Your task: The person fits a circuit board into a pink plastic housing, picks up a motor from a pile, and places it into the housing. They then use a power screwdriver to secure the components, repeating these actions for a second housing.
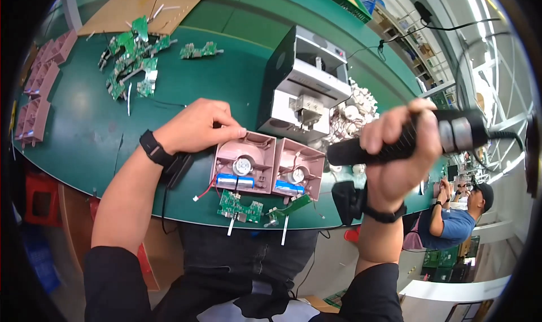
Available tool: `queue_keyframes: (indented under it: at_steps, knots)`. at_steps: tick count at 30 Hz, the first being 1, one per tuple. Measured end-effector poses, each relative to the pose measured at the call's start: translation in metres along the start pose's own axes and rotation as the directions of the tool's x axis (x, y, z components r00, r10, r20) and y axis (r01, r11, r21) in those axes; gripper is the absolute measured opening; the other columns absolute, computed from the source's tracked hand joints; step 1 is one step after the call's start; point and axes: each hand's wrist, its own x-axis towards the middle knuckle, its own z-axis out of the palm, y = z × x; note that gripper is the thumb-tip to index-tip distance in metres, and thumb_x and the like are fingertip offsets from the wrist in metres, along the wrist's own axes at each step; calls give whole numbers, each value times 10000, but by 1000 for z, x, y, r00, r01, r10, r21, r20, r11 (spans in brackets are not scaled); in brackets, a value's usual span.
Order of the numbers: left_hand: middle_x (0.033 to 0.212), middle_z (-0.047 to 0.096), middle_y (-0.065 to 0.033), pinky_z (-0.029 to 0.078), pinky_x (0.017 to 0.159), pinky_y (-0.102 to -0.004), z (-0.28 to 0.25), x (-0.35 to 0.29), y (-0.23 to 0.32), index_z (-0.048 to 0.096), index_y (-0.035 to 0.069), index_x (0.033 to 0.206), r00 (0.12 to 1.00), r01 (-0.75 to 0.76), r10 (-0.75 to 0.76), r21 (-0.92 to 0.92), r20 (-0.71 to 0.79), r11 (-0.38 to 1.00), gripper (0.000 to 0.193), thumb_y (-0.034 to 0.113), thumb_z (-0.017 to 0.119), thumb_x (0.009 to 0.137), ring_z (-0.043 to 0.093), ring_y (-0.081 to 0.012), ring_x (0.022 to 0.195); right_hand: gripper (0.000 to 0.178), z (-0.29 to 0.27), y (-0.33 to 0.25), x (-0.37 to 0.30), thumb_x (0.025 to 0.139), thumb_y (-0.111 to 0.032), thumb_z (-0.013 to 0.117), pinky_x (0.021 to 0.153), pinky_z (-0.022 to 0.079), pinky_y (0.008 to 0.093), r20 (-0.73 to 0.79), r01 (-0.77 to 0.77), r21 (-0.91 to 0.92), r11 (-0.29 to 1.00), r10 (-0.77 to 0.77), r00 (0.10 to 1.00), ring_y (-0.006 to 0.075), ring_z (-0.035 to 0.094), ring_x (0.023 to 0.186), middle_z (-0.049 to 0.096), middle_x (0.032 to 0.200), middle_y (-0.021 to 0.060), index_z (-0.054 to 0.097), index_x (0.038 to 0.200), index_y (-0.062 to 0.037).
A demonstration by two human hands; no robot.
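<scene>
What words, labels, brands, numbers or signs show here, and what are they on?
None reads clearly enough to quote.
Round silver part in the pink housing by the left hand: dark printed marks, too small to read.
Blue battery below it: any print is too small.
Black handheld tool in the right hand: blurred, no lettering readable.

Through my remote feed I get dusty-pink housings [263,158] with bright blue batteries [227,179] and pale silvery discs [242,165], a red wire [211,185], green circuit boards [244,207] on a plain green tabletop [79,124]. I also see a black power tool [351,152] banded in grey, a black-and-silver machine [322,85], whitish parts [357,106] heaped, and brown cardboard [127,9]
</scene>
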Motion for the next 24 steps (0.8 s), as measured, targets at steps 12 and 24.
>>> queue_keyframes:
  at_steps: [12, 24]
  knots:
    - [739, 631, -85, 430, 608, -324, 4, 1, -3, 806, 39, 973, 1000, 4, -4, -48, -9, 999, 200, 221, 744, 917, 580, -186, 697, 304, -2, 35, -41, 1007, -327, 559, 532, 480, 360, 184, 4, -84, 996, 11, 983, 196, 517, 522, 523, 695, 78, 434, 1146, -88]
    - [727, 639, -92, 446, 605, -344, 2, 1, -1, 817, 69, 954, 1000, 19, -19, -36, -12, 999, 228, 277, 726, 931, 589, -206, 691, 281, -6, 47, -42, 991, -281, 603, 537, 493, 362, 218, -51, -42, 998, 59, 974, 200, 516, 522, 522, 689, 83, 430, 1089, -84]
